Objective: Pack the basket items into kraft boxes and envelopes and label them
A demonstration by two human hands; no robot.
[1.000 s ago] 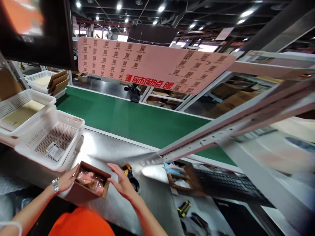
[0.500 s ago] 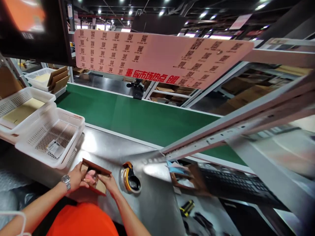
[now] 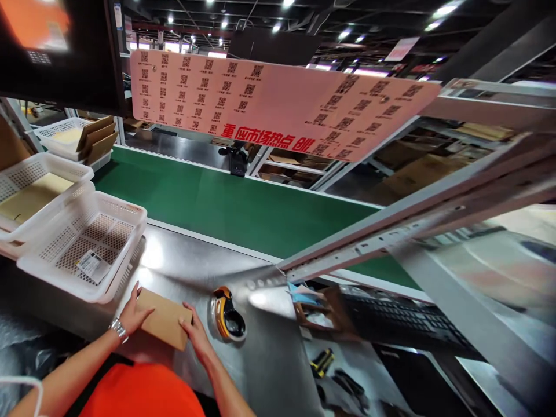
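One brown cardboard box (image 3: 165, 321), its upper face covered over, is at the near side of the metal bench (image 3: 273, 353), gripped at its left end by the left hand (image 3: 134, 317), thumb laid on top, and at its right end by the right hand (image 3: 196, 333); whether its base bears on the bench cannot be told. An orange-and-black tape dispenser (image 3: 223, 315) lies just right of the right hand. A white basket (image 3: 65, 281) containing a labelled packet (image 3: 93, 265) stands beyond the left hand, near the green belt (image 3: 234, 208).
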